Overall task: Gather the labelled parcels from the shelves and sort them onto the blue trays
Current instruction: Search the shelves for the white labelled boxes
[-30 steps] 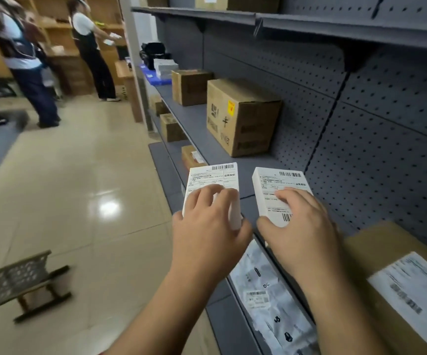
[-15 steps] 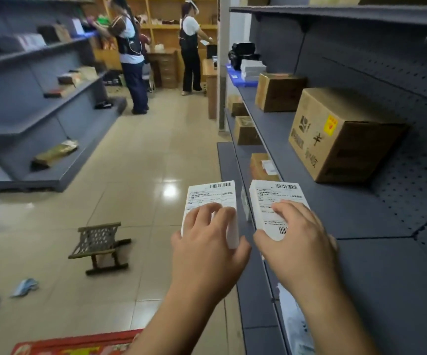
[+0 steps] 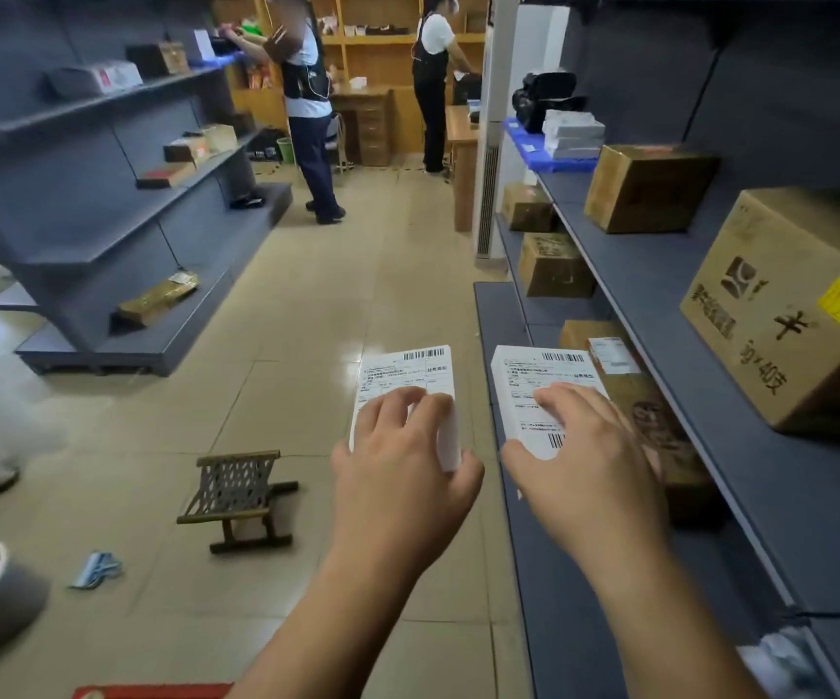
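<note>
My left hand (image 3: pixel 402 461) grips a small white labelled parcel (image 3: pixel 407 370) from above, fingers curled over its top. My right hand (image 3: pixel 584 456) holds a second white labelled parcel (image 3: pixel 538 380) the same way. Both parcels hang in the aisle beside the dark grey shelving on the right (image 3: pixel 659 295). A blue tray (image 3: pixel 549 156) sits at the far end of that shelf, with white boxes (image 3: pixel 573 133) stacked on it.
Brown cartons (image 3: pixel 786 310) (image 3: pixel 647 186) stand on the right shelf. More cartons (image 3: pixel 554 264) sit on lower shelves. A small wooden stool (image 3: pixel 239 496) stands on the tiled floor. Left shelving (image 3: pixel 105 219) holds parcels. Two people (image 3: pixel 307 93) (image 3: pixel 433 78) work at the far end.
The view has swung left from the right shelf toward the aisle, and the far end has drawn nearer. Both hands keep their parcels side by side in front of me.
</note>
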`<state>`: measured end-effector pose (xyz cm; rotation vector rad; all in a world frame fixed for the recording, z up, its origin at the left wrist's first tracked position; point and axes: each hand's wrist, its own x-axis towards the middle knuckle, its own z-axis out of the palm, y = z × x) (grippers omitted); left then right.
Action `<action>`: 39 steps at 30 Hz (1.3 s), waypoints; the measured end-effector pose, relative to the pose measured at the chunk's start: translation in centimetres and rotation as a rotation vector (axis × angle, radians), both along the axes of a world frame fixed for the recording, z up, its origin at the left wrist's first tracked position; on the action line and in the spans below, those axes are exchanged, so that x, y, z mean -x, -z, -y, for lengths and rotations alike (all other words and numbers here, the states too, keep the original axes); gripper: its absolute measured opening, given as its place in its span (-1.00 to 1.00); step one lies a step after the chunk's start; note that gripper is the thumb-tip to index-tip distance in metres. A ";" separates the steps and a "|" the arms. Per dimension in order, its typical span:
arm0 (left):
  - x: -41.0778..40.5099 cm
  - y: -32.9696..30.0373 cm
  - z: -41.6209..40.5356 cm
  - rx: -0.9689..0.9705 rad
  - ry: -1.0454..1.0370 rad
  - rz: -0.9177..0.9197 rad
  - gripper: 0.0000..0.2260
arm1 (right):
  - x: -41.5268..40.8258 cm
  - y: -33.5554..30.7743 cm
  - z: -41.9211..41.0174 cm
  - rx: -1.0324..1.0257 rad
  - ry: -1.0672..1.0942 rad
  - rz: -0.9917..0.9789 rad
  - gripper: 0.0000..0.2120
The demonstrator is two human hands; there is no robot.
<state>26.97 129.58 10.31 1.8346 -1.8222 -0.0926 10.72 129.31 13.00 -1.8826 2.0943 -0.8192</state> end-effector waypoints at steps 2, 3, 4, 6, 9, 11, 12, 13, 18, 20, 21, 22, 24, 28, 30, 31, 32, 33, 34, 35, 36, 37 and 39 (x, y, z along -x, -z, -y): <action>-0.5 0.2 1.8 -0.011 -0.006 0.007 -0.62 | -0.4 0.3 1.9 -0.009 -0.008 -0.008 -0.50; -0.7 0.3 2.6 -0.016 -0.008 0.010 -0.62 | -0.5 0.5 2.9 -0.014 -0.010 -0.013 -0.50; -0.7 0.4 3.5 -0.018 -0.010 0.009 -0.62 | -0.6 0.7 3.9 -0.021 -0.011 -0.016 -0.50; -0.7 0.6 5.4 -0.016 -0.016 0.011 -0.61 | -0.6 1.0 6.0 -0.032 -0.019 -0.021 -0.50; -0.5 1.0 8.8 -0.015 -0.023 0.010 -0.61 | -0.5 1.5 9.7 -0.033 -0.051 -0.002 -0.49; -0.2 0.9 11.4 -0.012 -0.039 0.015 -0.61 | -0.4 1.6 12.5 -0.023 -0.079 0.011 -0.49; 0.0 0.9 12.7 -0.013 -0.050 0.021 -0.61 | -0.3 1.6 14.0 -0.024 -0.092 0.019 -0.49; 0.1 0.8 13.9 -0.012 -0.058 0.029 -0.61 | -0.3 1.4 15.4 -0.020 -0.102 0.024 -0.49; 0.4 0.3 19.1 -0.006 -0.110 0.028 -0.61 | -0.6 0.6 21.7 -0.013 -0.158 0.022 -0.47; 0.2 0.3 21.0 -0.005 -0.128 0.026 -0.60 | -1.0 0.6 24.0 -0.021 -0.184 0.021 -0.47; 0.0 0.3 21.9 -0.007 -0.135 0.032 -0.60 | -1.2 0.7 24.9 -0.025 -0.195 0.020 -0.46; -0.3 0.3 22.7 -0.009 -0.142 0.037 -0.60 | -1.4 0.8 25.8 -0.030 -0.204 0.018 -0.46; -1.1 0.4 24.5 -0.017 -0.161 0.035 -0.59 | -2.0 1.0 27.5 -0.041 -0.221 0.023 -0.46; -2.9 0.9 29.0 -0.057 -0.177 0.035 -0.58 | -3.5 1.4 31.8 -0.051 -0.220 0.028 -0.48; -3.9 1.4 31.3 -0.059 -0.168 0.032 -0.59 | -4.4 1.6 34.2 -0.060 -0.211 0.021 -0.48; -4.5 1.5 32.6 -0.060 -0.161 0.029 -0.59 | -4.9 1.7 35.5 -0.062 -0.204 0.018 -0.48; -5.1 1.7 33.8 -0.063 -0.155 0.024 -0.60 | -5.6 1.7 36.7 -0.064 -0.197 0.014 -0.48; -6.0 1.8 35.4 -0.067 -0.146 0.021 -0.60 | -6.4 1.7 38.2 -0.063 -0.189 0.005 -0.48; -6.7 1.8 36.9 -0.071 -0.139 0.021 -0.60 | -7.2 1.6 39.5 -0.061 -0.184 -0.006 -0.48; -7.4 1.7 38.3 -0.070 -0.134 0.020 -0.60 | -7.9 1.4 40.8 -0.057 -0.181 -0.016 -0.48; -8.3 1.6 40.0 -0.062 -0.126 0.011 -0.59 | -8.8 1.2 42.2 -0.051 -0.177 -0.022 -0.48; -9.0 1.3 41.5 -0.050 -0.118 0.003 -0.59 | -9.5 0.9 43.6 -0.046 -0.172 -0.027 -0.48; -10.2 0.8 44.4 -0.030 -0.099 -0.015 -0.58 | -10.8 0.4 46.1 -0.038 -0.153 -0.024 -0.49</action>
